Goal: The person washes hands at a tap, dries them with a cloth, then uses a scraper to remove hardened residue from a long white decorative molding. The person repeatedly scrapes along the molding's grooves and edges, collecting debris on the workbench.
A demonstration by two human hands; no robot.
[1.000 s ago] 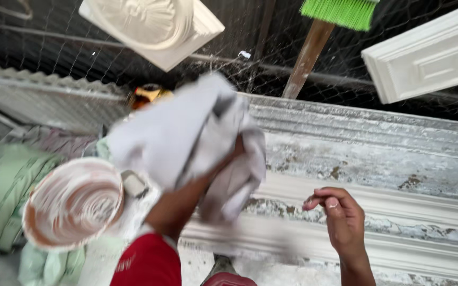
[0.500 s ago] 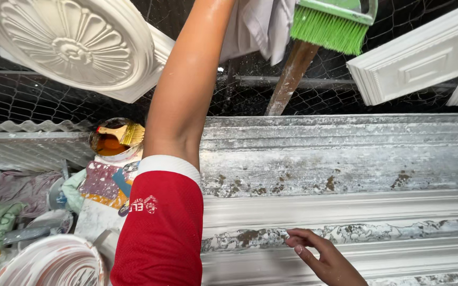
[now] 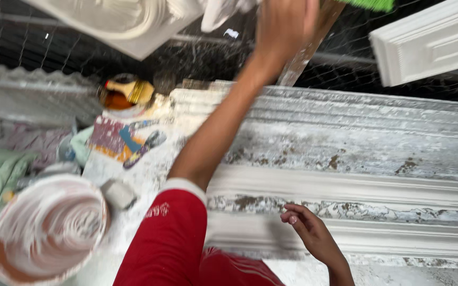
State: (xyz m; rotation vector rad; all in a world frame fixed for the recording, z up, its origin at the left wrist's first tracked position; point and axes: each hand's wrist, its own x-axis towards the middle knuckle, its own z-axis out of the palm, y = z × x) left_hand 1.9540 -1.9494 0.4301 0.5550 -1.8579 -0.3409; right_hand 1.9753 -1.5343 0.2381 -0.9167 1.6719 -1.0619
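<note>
We reach up with our left hand [image 3: 284, 26], arm stretched high in its red sleeve [image 3: 168, 238], and the hand sits at the top of the view beside a bunch of white cloth [image 3: 219, 9]; the motion blur keeps us from telling whether the fingers are clamped on the cloth or only touching it. Just to the right of that hand a wooden broom handle [image 3: 306, 53] slants upward to green bristles [image 3: 372, 4] at the very edge of the view. Our right hand [image 3: 314, 235] is low and well apart from the left, fingers loosely curled and holding nothing, fingertips resting on the long white moulded cornice [image 3: 377, 190] that runs across the surface in ridged bands with patchy, flaking plaster. To the left of our raised arm, near the elbow, a plaster-smeared round bucket [image 3: 46, 230] stands with a small grey block [image 3: 119, 193] touching its rim, and farther up from it lies a colourful printed sheet [image 3: 120, 145] with a dish of brown liquid [image 3: 116, 98] and a yellowish brush head on it. Above the left hand's level, to its left, hangs a white cast plaster panel [image 3: 128, 24] against wire mesh; to its right, another white framed panel [image 3: 425, 45] leans.
</note>
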